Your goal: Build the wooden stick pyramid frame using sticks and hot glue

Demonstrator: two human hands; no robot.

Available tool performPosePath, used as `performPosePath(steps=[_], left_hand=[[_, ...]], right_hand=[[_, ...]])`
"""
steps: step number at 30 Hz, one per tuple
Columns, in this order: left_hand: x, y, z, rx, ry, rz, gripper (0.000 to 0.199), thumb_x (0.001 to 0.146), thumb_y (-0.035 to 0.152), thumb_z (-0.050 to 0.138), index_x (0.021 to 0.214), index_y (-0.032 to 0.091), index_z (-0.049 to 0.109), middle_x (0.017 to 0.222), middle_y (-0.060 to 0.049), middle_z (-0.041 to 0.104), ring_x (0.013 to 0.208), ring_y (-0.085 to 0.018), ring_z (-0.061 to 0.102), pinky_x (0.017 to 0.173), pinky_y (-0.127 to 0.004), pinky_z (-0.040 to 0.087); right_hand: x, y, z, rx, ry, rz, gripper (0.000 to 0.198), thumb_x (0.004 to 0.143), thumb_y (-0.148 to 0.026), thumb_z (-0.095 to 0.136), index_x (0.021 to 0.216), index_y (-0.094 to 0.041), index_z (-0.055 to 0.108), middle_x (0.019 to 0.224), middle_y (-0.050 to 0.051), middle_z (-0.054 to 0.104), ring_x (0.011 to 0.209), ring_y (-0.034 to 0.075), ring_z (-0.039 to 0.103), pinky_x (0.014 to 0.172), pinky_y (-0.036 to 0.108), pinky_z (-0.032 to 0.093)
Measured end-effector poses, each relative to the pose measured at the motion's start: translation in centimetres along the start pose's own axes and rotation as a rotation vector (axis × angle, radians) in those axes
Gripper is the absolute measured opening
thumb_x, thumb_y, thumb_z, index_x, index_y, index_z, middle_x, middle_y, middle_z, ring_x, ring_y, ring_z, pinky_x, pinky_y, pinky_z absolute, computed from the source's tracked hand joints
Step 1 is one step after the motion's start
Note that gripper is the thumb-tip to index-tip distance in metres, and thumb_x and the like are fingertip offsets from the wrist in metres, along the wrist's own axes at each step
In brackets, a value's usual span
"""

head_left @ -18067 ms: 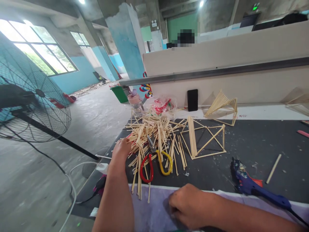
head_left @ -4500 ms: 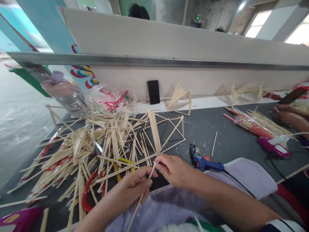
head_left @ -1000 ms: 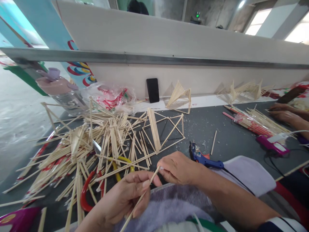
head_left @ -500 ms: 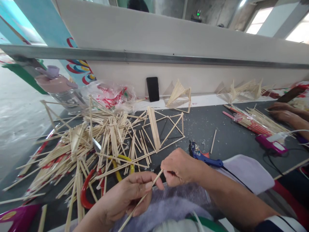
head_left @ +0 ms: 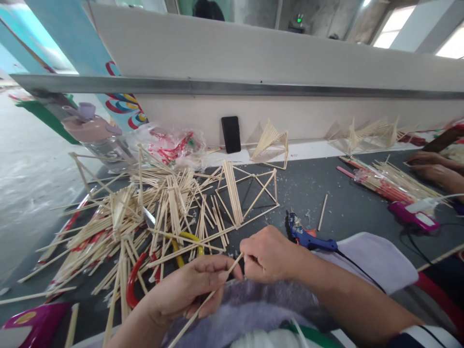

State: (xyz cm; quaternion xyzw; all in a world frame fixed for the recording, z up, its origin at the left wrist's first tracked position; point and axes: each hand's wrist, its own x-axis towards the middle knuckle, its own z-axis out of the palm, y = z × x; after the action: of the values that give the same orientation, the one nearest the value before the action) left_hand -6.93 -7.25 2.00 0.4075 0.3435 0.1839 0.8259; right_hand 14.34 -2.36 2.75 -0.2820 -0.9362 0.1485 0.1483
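A thin wooden stick (head_left: 198,309) slants up across my lap, held in both hands. My left hand (head_left: 197,285) pinches it between thumb and fingers. My right hand (head_left: 264,253) is closed round its upper end, which is hidden in the fist. Just beyond my hands, a frame of glued sticks (head_left: 250,193) with several sticks laid side by side rests on the dark table. A blue glue gun (head_left: 308,234) lies right of my right hand, partly on a pale cloth (head_left: 369,258). Left of my left hand is a large heap of loose sticks (head_left: 170,193).
Red-handled (head_left: 134,282) and yellow-handled tools (head_left: 192,238) lie among the sticks. A phone (head_left: 231,134) leans on the back wall beside a stick model (head_left: 270,145). A bottle (head_left: 97,135) stands at left. At far right are another person's hands (head_left: 433,164) and a purple box (head_left: 413,216).
The view has shifted slightly, moving the table's contents a little right. Both hands keep hold of the stick; my left hand sits slightly lower and further left.
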Motion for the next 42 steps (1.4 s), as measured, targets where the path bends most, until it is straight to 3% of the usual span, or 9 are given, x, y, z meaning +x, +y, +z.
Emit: performPosePath(steps=[6, 12, 15, 18, 27, 31, 35, 39, 42], left_hand=[[0.0, 0.0, 0.2, 0.043, -0.059, 0.037, 0.03, 0.086, 0.035, 0.049, 0.1, 0.011, 0.06, 0.043, 0.003, 0.047, 0.029, -0.003, 0.026, 0.031, -0.015, 0.016], [-0.5, 0.0, 1.1, 0.011, -0.27, -0.064, 0.034, 0.082, 0.036, 0.054, 0.096, 0.007, 0.065, 0.042, 0.001, 0.045, 0.03, -0.005, 0.029, 0.031, -0.017, 0.016], [-0.8, 0.1, 1.1, 0.028, -0.283, -0.06, 0.034, 0.083, 0.036, 0.053, 0.095, 0.007, 0.067, 0.041, 0.001, 0.044, 0.029, -0.005, 0.029, 0.03, -0.017, 0.016], [-0.9, 0.3, 1.0, 0.036, -0.277, -0.05, 0.033, 0.083, 0.036, 0.053, 0.096, 0.008, 0.067, 0.041, 0.001, 0.045, 0.03, -0.005, 0.03, 0.031, -0.017, 0.017], [-0.2, -0.7, 0.5, -0.045, -0.174, 0.06, 0.031, 0.084, 0.036, 0.053, 0.095, 0.009, 0.063, 0.042, 0.002, 0.048, 0.028, -0.003, 0.027, 0.031, -0.015, 0.018], [0.2, -1.3, 0.5, -0.089, -0.079, 0.135, 0.027, 0.085, 0.035, 0.051, 0.094, 0.012, 0.06, 0.041, 0.003, 0.046, 0.028, -0.003, 0.027, 0.031, -0.014, 0.018], [0.6, -1.6, 0.7, -0.125, -0.049, 0.194, 0.026, 0.086, 0.037, 0.049, 0.094, 0.013, 0.059, 0.041, 0.003, 0.046, 0.029, -0.004, 0.027, 0.031, -0.014, 0.018], [0.7, -1.5, 1.0, -0.124, 0.008, 0.234, 0.024, 0.087, 0.035, 0.048, 0.092, 0.014, 0.057, 0.041, 0.003, 0.047, 0.029, -0.004, 0.029, 0.032, -0.014, 0.018], [0.6, -1.2, 1.1, -0.074, 0.05, 0.219, 0.025, 0.087, 0.035, 0.048, 0.097, 0.014, 0.056, 0.045, 0.002, 0.05, 0.031, -0.004, 0.03, 0.033, -0.014, 0.02]], right_hand=[[-0.2, 0.6, -0.6, 0.09, 0.02, -0.114, 0.008, 0.061, -0.017, 0.043, 0.055, -0.018, 0.048, 0.052, -0.002, 0.051, 0.048, 0.01, 0.038, 0.048, 0.025, 0.022], [-0.6, 0.4, -0.6, 0.62, -0.278, -0.287, 0.01, 0.06, -0.014, 0.04, 0.057, -0.017, 0.049, 0.053, -0.004, 0.042, 0.05, 0.008, 0.037, 0.049, 0.02, 0.03], [-0.4, 0.3, -0.1, 0.956, -0.446, -0.222, 0.011, 0.066, -0.013, 0.04, 0.064, -0.015, 0.051, 0.057, -0.005, 0.042, 0.052, 0.006, 0.039, 0.05, 0.017, 0.032], [-0.2, 0.3, 0.0, 1.125, -0.513, -0.111, 0.011, 0.072, -0.015, 0.041, 0.066, -0.014, 0.051, 0.058, -0.005, 0.043, 0.051, 0.006, 0.038, 0.05, 0.017, 0.033], [0.1, 0.0, -0.5, 0.914, -0.226, 0.04, 0.013, 0.066, -0.009, 0.042, 0.061, -0.014, 0.053, 0.055, -0.006, 0.042, 0.051, 0.006, 0.038, 0.048, 0.017, 0.029], [0.2, 0.0, -0.3, 1.064, -0.181, 0.189, 0.014, 0.068, -0.01, 0.039, 0.057, -0.015, 0.047, 0.049, -0.006, 0.039, 0.047, 0.006, 0.034, 0.044, 0.017, 0.027], [0.2, -0.3, 0.1, 1.199, -0.167, 0.229, 0.019, 0.07, -0.009, 0.035, 0.061, -0.015, 0.051, 0.049, -0.005, 0.044, 0.044, 0.006, 0.036, 0.044, 0.018, 0.029], [0.2, -1.0, 0.0, 0.973, -0.016, 0.25, 0.026, 0.075, -0.008, 0.037, 0.068, -0.013, 0.061, 0.05, -0.005, 0.045, 0.045, 0.005, 0.035, 0.044, 0.017, 0.028], [0.1, -1.1, -0.1, 0.858, 0.029, 0.174, 0.028, 0.078, -0.008, 0.037, 0.069, -0.014, 0.062, 0.055, -0.004, 0.049, 0.048, 0.005, 0.039, 0.048, 0.017, 0.031]])
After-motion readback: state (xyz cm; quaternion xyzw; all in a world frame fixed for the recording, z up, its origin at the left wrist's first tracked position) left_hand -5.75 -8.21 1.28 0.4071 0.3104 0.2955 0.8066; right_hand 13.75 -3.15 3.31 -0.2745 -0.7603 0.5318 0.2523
